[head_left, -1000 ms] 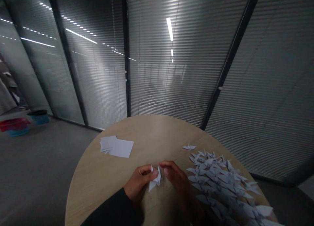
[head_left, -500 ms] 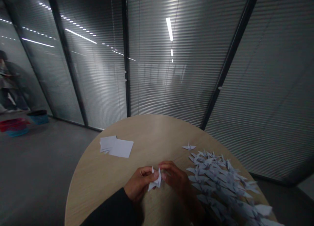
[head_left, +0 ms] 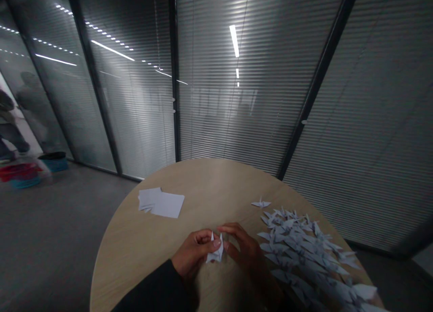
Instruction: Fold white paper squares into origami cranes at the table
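Observation:
My left hand (head_left: 193, 257) and my right hand (head_left: 244, 248) meet over the near part of a round wooden table (head_left: 209, 185). Both pinch a small white folded paper crane (head_left: 215, 250) between their fingertips, just above the tabletop. A dark sleeve covers my left forearm. To the right of my right hand lies a spread of several finished white paper cranes (head_left: 304, 253). A single crane (head_left: 260, 203) sits apart at the far end of that spread.
A small stack of white square paper sheets (head_left: 160, 202) lies on the table's left side. Glass walls with blinds stand behind the table. At the far left a person (head_left: 10, 127) walks past blue and red bins (head_left: 23, 172) on the floor.
My fingers have drawn closer together on the crane, which sits a little lower and more folded in. The person at the far left has moved into view.

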### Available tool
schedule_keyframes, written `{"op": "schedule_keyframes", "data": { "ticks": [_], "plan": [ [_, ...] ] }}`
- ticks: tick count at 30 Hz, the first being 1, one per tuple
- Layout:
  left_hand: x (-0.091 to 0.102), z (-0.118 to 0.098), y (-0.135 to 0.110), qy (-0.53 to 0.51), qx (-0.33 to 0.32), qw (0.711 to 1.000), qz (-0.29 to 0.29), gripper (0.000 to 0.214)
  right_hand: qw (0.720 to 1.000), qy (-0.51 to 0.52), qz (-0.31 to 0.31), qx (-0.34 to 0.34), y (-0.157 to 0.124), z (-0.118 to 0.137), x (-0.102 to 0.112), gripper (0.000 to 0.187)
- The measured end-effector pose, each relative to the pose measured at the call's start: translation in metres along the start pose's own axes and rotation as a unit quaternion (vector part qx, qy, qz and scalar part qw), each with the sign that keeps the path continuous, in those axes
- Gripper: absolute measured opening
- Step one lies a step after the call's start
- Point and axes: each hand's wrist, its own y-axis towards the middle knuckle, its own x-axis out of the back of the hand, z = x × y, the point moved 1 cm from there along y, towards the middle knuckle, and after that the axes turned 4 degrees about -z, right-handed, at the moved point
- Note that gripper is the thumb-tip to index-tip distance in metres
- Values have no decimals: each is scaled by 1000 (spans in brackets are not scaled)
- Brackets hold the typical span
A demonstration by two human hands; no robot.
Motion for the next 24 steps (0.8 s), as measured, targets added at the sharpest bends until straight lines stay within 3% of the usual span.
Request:
{"op": "schedule_keyframes", "data": {
  "ticks": [5,10,24],
  "plan": [
    [4,5,3,11,2,1000,-25,42,995,-58,-9,79,-1,8,-4,22],
    [8,4,5,94,-17,995,-43,48,985,-113,-36,125,-3,8,-7,20],
    [9,0,6,178,-57,979,-82,55,953,-244,-49,172,-6,-2,-10,18]
  ]
}}
